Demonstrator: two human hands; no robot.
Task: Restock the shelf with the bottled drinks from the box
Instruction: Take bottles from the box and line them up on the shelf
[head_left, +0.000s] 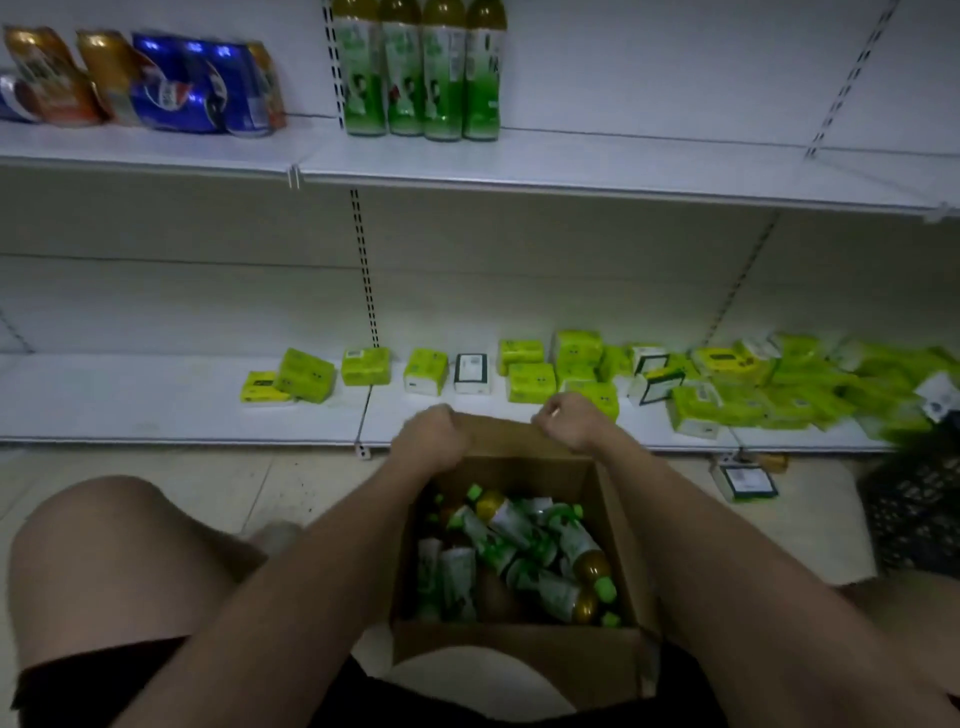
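Observation:
An open cardboard box (519, 654) sits on the floor between my knees. Several green-labelled drink bottles (519, 551) with green caps lie jumbled inside it. My left hand (434, 434) grips the far flap of the box at its left end. At the flap's right end, my right hand (569, 418) pinches the same edge. Several matching bottles (423, 78) stand upright in a row on the upper white shelf (649, 171), left of its middle.
Cans in orange and blue packs (156, 83) stand on the upper shelf's left. Green tissue packs (571, 374) lie scattered on the bottom shelf (156, 410), piled thick at the right. One pack (745, 483) lies on the tiled floor beside a dark patterned bag (914, 509).

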